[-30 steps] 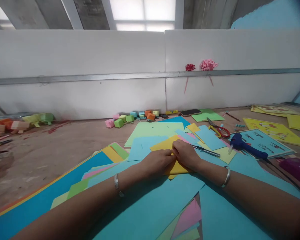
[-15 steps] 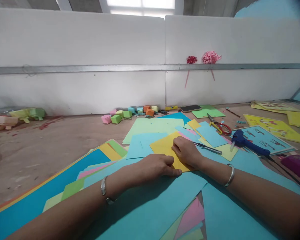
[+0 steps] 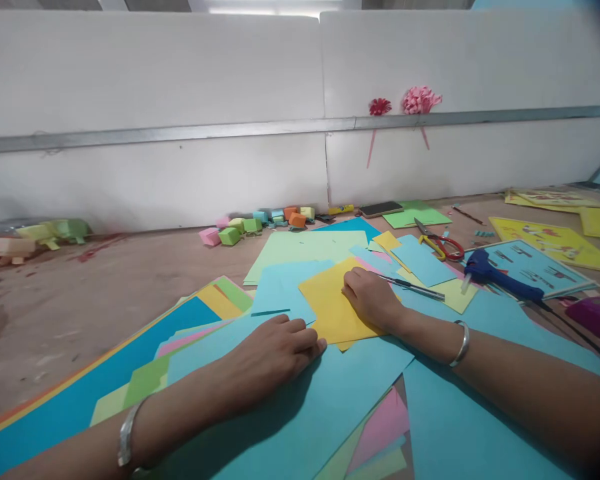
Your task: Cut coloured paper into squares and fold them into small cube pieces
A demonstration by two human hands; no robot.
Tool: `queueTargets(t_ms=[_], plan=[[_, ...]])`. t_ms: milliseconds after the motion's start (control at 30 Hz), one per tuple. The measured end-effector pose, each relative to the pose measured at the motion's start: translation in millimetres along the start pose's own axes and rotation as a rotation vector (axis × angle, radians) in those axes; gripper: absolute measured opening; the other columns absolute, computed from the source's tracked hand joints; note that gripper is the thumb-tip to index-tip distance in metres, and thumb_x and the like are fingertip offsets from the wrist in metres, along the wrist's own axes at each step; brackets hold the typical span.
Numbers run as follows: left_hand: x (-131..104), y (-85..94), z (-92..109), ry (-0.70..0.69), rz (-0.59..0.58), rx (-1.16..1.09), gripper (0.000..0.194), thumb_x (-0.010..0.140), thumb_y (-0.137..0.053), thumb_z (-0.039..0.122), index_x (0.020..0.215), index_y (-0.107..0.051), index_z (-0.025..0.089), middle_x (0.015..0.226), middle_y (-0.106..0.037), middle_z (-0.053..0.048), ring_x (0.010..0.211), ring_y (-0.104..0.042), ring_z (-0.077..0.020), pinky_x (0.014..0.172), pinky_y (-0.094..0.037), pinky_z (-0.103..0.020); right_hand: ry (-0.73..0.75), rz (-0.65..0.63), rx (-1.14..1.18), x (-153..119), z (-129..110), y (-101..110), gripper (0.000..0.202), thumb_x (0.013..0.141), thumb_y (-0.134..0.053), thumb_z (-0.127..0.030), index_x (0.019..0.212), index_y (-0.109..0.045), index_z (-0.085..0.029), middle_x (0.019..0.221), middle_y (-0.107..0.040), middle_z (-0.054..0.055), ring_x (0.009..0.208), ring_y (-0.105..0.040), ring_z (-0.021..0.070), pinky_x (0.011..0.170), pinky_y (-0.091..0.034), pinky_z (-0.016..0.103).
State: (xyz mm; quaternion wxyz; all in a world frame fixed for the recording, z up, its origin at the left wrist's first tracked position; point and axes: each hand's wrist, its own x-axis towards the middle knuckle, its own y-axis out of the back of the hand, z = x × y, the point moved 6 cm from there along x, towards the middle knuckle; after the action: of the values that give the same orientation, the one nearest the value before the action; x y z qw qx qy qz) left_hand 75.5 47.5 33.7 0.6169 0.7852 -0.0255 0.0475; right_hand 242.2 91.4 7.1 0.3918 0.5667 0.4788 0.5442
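White panels (image 3: 155, 73) stand beyond the right hand (image 3: 373, 300) on yellow paper (image 3: 330, 303).

The left hand (image 3: 280, 350) lies palm down over a large blue sheet (image 3: 350, 387), its fingers loosely bent and fingertips just beside a square of yellow paper (image 3: 323, 307). The right hand (image 3: 373, 297) rests on that yellow paper with its fingers curled under. Each wrist wears a silver bangle (image 3: 461, 343). A pen (image 3: 415, 287) lies just beyond the right hand, with open scissors (image 3: 437, 247) and a blue glue gun (image 3: 503, 277) to its right. Farther back, small paper cubes (image 3: 230, 236) and a phone (image 3: 381, 209) sit near the white wall (image 3: 220, 180), where two paper flowers (image 3: 421, 100) show at a metal rail (image 3: 280, 130).
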Motion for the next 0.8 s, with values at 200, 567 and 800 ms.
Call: queueTargets(t_ms=[200,567,800], plan=[[-36.1,-4.3,-9.0,0.116,-0.061,-0.006,0.034,0.102,-0.032,0.018,0.090,-0.064,0.014,0.075,-0.058,-0.003,0.066,-0.047,-0.0167,0.061,-0.033,-0.033,-0.008,-0.035,-0.004,-0.2,0.3,0.3,0.010,0.094,-0.050,-0.016,0.085,-0.056,-0.016,0.089,-0.061,0.006,0.080,-0.054,0.0173,0.061,-0.028,0.028],[4.5,30.8,-29.2,0.222,0.048,-0.138,0.034,0.081,-0.040,-0.001,0.082,-0.069,0.017,0.081,-0.062,-0.006,0.076,-0.057,-0.0184,0.063,-0.040,-0.029,-0.014,-0.030,-0.024,1.2,-1.5,1.0,0.011,0.094,-0.049,-0.018,0.087,-0.057,-0.015,0.090,-0.062,0.007,0.081,-0.055,0.0181,0.060,-0.027,0.029],[60.5,-17.2,-23.3,0.214,-0.073,-0.344,0.021,0.093,-0.046,0.017,0.094,-0.067,0.017,0.091,-0.062,-0.004,0.072,-0.057,-0.0136,0.059,-0.040,-0.023,-0.029,-0.038,-0.049,-0.8,-1.1,1.3,0.015,0.094,-0.045,-0.017,0.089,-0.059,-0.015,0.091,-0.063,0.007,0.078,-0.055,0.0174,0.059,-0.025,0.030]])
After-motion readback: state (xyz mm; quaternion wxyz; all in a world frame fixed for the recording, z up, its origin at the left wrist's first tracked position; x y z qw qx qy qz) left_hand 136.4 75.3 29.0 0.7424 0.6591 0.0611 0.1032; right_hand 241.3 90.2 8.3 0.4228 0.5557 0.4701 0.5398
